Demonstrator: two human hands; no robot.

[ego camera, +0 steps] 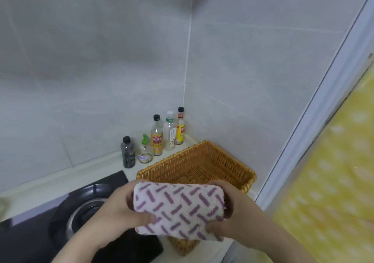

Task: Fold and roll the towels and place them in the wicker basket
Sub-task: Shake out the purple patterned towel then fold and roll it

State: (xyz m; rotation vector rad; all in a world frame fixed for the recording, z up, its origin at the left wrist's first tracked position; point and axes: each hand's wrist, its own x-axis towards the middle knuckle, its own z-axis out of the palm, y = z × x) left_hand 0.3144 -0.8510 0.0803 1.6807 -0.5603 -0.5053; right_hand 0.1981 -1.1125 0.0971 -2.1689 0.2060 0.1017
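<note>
A rolled white towel (pixel 178 210) with purple dashes is held in the air over the near edge of the wicker basket (pixel 212 157). My left hand (pixel 119 210) grips its left end, thumb on top. My right hand (pixel 226 218) grips its right end with fingers curled round it. The basket is rectangular and honey-coloured, and the part of its inside that I can see holds nothing. Its near corner is hidden behind the towel.
A black gas hob (pixel 85 212) with a burner lies left of the basket. Several bottles (pixel 156 137) stand in the tiled corner behind. A white door frame (pixel 315 108) and yellow patterned glass (pixel 334 181) close off the right side.
</note>
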